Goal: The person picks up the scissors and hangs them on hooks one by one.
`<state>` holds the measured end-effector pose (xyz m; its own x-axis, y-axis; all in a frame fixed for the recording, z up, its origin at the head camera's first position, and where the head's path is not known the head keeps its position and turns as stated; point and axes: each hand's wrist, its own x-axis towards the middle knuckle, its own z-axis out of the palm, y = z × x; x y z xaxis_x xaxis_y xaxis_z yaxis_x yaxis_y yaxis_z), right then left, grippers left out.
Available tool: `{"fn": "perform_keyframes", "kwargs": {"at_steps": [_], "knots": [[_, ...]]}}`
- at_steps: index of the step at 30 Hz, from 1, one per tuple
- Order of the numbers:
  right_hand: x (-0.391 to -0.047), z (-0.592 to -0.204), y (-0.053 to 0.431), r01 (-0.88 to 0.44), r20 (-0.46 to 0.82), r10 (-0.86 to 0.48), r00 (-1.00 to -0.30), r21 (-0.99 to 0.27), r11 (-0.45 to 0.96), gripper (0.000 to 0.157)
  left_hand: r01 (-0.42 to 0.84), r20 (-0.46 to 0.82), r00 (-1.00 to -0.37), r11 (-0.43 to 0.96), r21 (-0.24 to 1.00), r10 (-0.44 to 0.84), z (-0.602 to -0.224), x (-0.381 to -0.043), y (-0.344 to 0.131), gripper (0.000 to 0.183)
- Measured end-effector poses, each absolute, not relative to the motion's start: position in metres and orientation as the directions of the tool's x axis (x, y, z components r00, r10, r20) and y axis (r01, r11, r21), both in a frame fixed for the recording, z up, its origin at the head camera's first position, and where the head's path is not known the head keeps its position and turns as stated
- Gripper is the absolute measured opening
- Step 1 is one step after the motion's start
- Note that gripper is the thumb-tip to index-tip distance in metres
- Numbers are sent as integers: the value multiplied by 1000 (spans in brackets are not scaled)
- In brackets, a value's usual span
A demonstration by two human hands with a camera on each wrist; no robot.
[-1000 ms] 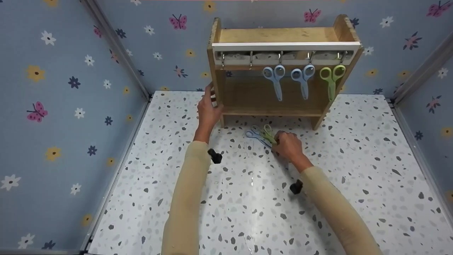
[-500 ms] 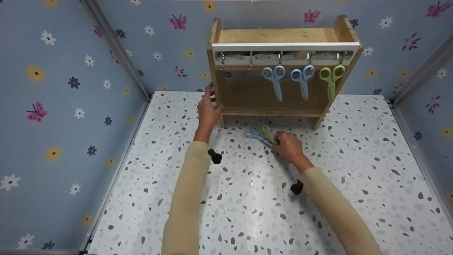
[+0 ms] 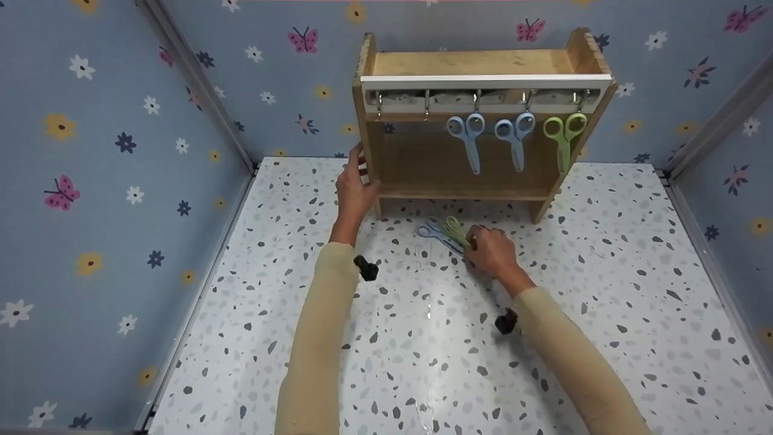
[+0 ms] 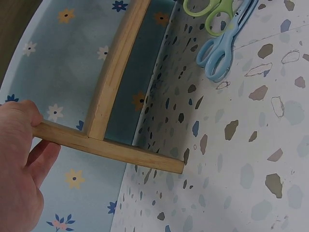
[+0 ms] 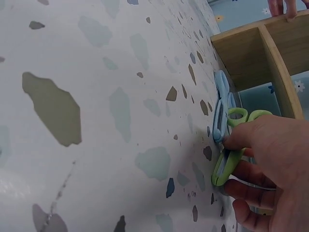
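At the left side of a wooden rack (image 3: pixel 465 194), my left hand (image 3: pixel 355 188) grips the side panel (image 4: pixel 120 151), thumb in front and fingers behind. My right hand (image 3: pixel 492 251) pinches a pair of green scissors (image 5: pixel 228 166) by the blades, low over the speckled table. Their green handle loops point toward the rack. Right beside them lies a pair of light blue scissors (image 4: pixel 219 55), handles to the left; in the head view the green pair partly overlaps it. The blade tips of the green pair are hidden by my fingers in the head view.
Under the rack's white front rail (image 3: pixel 486 78) is a row of metal hooks. Two blue scissors (image 3: pixel 466 142) (image 3: pixel 516 142) and one green pair (image 3: pixel 564 142) hang from the hooks at middle and right. Blue flowered walls (image 3: pixel 115 241) enclose the white speckled table (image 3: pixel 392 362).
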<state>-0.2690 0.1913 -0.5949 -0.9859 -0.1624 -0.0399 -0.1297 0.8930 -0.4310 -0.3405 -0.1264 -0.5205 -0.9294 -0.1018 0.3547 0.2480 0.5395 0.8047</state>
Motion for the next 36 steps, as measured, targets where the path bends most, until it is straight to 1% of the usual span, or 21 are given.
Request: {"fn": "perform_keyframes", "kwargs": {"at_steps": [6,21,29,36], "knots": [[-266,-595,191,-144,-15,-170,-985,-462,875,22,250,356,-929,541,803,-100,-524,-339,-129,76],[-267,-587,193,-107,-77,-159,-984,-459,882,29,233,333,-937,526,818,-103,-524,-339,-128,79],[-270,-579,195,-114,-62,-160,-985,-464,878,28,197,302,-946,533,823,-116,-520,-341,-125,77],[-269,-575,195,-134,-35,-172,-984,-482,866,27,219,327,-939,553,804,-104,-519,-339,-125,79]]}}
